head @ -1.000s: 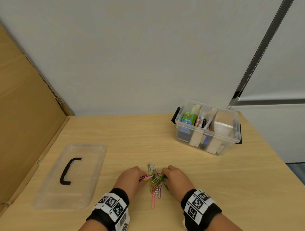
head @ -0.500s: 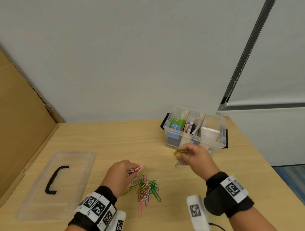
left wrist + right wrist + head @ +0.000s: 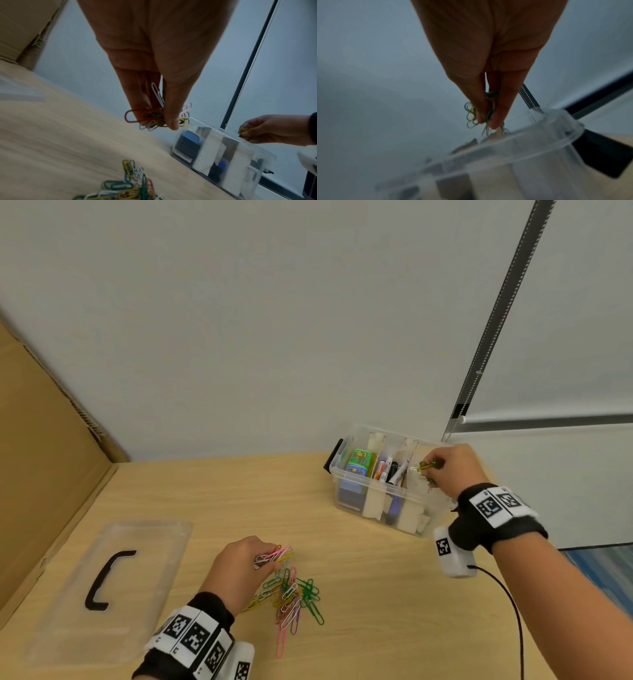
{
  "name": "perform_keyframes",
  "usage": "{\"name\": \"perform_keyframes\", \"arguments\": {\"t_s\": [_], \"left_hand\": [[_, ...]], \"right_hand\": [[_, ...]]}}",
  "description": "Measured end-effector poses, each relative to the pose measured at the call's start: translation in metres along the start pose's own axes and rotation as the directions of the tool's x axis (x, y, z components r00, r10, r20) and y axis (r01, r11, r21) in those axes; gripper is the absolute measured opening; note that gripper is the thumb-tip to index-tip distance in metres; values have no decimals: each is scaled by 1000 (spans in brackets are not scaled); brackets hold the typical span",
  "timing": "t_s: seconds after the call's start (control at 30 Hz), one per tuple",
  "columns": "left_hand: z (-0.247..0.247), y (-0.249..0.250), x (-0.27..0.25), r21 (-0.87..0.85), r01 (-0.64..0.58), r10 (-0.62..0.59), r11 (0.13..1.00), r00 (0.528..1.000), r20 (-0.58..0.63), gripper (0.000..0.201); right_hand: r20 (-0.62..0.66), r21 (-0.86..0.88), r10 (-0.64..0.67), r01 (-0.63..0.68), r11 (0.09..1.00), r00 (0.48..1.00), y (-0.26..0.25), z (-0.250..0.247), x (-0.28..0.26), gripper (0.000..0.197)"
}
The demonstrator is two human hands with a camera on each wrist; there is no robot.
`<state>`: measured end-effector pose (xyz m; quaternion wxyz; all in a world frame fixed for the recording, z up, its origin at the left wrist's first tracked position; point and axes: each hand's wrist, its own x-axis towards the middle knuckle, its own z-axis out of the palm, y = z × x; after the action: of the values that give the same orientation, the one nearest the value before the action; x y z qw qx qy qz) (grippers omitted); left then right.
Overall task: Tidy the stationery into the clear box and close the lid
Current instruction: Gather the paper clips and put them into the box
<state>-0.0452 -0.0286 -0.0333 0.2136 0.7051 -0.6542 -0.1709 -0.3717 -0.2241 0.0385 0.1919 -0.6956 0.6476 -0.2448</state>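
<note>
The clear box stands open at the back right of the table, with markers, an eraser and card dividers inside. My right hand hovers over its right end and pinches a small bunch of green and yellow paper clips. A pile of coloured paper clips lies on the table near the front. Just above that pile my left hand pinches another bunch of clips, pink, yellow, red and white. The clear lid with a black handle lies flat at the left.
A brown cardboard panel stands along the table's left side. A grey wall rises behind the table. The box has black side latches. A black cable trails from my right wrist camera over the table's right part.
My right hand lifted a few clips from the pile and carried them right and back until it is over the box. My left hand picked up a bunch and stays near the pile.
</note>
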Motion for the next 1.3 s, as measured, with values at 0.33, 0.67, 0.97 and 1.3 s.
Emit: {"name": "perform_keyframes", "arguments": {"t_s": [0.33, 0.67, 0.97, 1.3], "left_hand": [[-10, 5, -4, -41, 17, -18, 999, 999, -43, 27], [-13, 74, 9, -185, -115, 109, 976, 993, -41, 24], [23, 219, 120, 103, -359, 350, 928, 932, 96, 24], [83, 266, 190, 384, -328, 96, 863, 853, 513, 23]], "right_hand": [[375, -377, 73, 81, 923, 924, -13, 6, 20, 23], [-208, -149, -178, 148, 978, 962, 58, 26, -80, 37], [-320, 10, -257, 274, 962, 912, 81, 53, -81, 40], [-300, -62, -302, 298, 953, 905, 87, 58, -78, 49]]}}
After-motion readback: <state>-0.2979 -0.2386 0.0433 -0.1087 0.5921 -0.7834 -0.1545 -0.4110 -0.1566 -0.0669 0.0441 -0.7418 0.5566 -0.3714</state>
